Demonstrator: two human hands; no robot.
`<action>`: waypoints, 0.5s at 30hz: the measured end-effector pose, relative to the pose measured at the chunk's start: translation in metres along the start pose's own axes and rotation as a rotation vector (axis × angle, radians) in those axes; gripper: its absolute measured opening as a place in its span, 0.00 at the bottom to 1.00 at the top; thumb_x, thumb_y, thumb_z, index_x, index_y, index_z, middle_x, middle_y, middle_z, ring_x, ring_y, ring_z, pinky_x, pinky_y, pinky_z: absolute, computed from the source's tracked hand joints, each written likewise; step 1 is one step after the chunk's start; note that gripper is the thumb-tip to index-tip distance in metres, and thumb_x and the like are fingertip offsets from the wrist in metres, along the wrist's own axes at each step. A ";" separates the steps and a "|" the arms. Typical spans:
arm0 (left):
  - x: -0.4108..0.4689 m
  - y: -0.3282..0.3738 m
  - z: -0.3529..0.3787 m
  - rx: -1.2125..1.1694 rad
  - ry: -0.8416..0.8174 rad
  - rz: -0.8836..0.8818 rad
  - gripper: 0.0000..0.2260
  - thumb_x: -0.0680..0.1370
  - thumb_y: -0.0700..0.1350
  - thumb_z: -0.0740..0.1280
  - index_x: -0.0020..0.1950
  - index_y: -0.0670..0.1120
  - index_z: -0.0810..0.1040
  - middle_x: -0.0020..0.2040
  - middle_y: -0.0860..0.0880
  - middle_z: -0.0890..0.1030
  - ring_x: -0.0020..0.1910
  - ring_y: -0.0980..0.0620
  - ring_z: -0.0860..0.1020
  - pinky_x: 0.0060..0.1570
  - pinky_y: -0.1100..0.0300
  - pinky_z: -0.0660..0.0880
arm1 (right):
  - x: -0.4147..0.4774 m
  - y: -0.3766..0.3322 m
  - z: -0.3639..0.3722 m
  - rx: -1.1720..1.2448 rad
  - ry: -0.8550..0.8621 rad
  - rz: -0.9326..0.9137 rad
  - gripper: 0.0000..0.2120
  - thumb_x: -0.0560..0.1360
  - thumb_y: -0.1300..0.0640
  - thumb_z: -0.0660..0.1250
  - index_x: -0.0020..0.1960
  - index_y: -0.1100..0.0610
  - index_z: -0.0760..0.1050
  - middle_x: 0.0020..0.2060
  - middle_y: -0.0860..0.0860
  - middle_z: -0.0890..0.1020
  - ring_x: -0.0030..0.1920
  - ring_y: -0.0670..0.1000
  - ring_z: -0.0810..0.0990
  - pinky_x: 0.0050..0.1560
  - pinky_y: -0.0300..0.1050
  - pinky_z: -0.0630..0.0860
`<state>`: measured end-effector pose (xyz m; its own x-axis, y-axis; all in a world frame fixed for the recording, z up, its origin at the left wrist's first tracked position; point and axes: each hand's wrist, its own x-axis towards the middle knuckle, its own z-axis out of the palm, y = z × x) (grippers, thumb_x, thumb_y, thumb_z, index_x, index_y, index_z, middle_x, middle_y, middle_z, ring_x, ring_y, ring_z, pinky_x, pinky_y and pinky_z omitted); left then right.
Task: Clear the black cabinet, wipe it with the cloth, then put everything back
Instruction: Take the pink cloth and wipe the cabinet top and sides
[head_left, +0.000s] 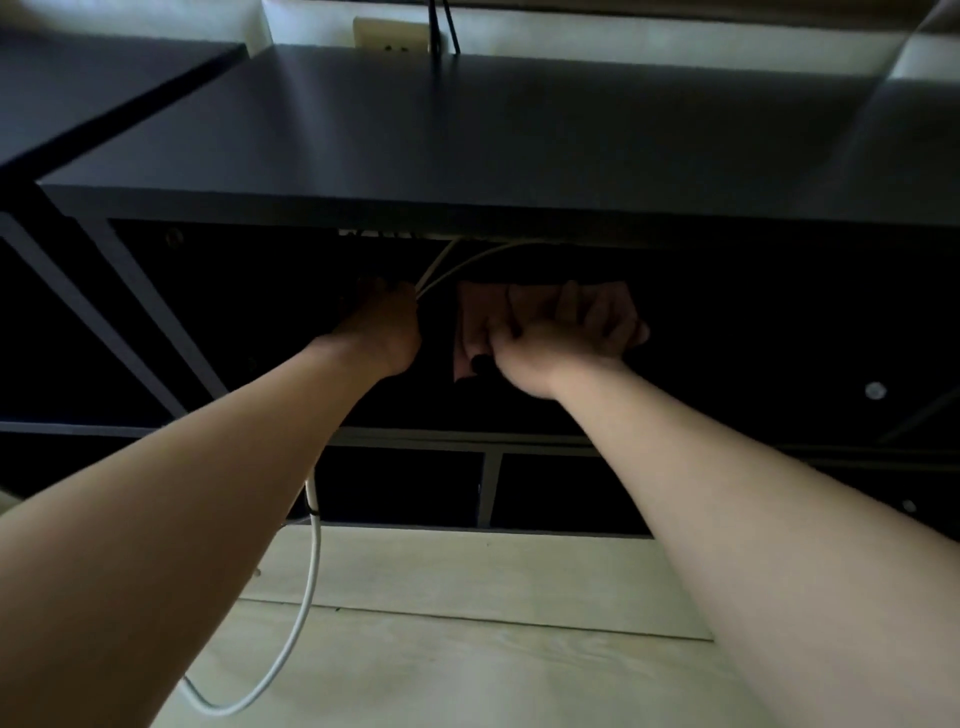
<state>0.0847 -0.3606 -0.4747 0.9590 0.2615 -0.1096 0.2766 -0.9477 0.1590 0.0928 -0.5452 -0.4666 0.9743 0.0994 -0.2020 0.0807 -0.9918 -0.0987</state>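
The black cabinet (467, 135) fills the upper half of the view, its top bare and its upper compartment open and dark. Both arms reach into that compartment. My right hand (561, 338) presses a pink cloth (475, 322) flat against the shelf inside. My left hand (382, 327) is closed around thin white cables (441, 273) that come down from under the cabinet top, holding them off to the left of the cloth. Anything else in the compartment is lost in shadow.
A white cable (306, 597) hangs from the shelf and loops across the pale wooden floor (467, 649). A wall socket (387, 36) with dark cords sits behind the cabinet. A second dark surface (88, 88) adjoins at upper left. Lower compartments (561, 491) are below.
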 end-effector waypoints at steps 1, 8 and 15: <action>-0.006 0.002 -0.002 0.020 -0.008 0.010 0.26 0.80 0.47 0.61 0.77 0.43 0.63 0.76 0.35 0.63 0.76 0.33 0.61 0.74 0.40 0.61 | -0.006 -0.001 0.002 0.006 0.000 -0.007 0.31 0.79 0.32 0.42 0.80 0.36 0.42 0.81 0.57 0.40 0.78 0.69 0.35 0.69 0.76 0.31; -0.029 -0.004 -0.015 0.156 0.149 0.032 0.20 0.79 0.42 0.67 0.70 0.40 0.71 0.66 0.38 0.75 0.66 0.36 0.75 0.62 0.43 0.76 | -0.038 -0.008 0.010 0.013 -0.015 -0.027 0.32 0.78 0.32 0.43 0.80 0.36 0.41 0.81 0.59 0.39 0.77 0.71 0.34 0.69 0.76 0.32; -0.018 -0.010 -0.024 0.025 0.175 -0.032 0.18 0.81 0.46 0.66 0.67 0.37 0.74 0.65 0.36 0.77 0.64 0.35 0.76 0.58 0.47 0.75 | -0.059 -0.020 0.014 0.019 -0.020 -0.066 0.32 0.79 0.33 0.44 0.81 0.37 0.42 0.81 0.60 0.38 0.77 0.72 0.34 0.68 0.77 0.31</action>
<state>0.0660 -0.3517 -0.4502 0.9466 0.3169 0.0584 0.3072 -0.9422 0.1338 0.0309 -0.5301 -0.4668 0.9626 0.1663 -0.2140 0.1404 -0.9814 -0.1310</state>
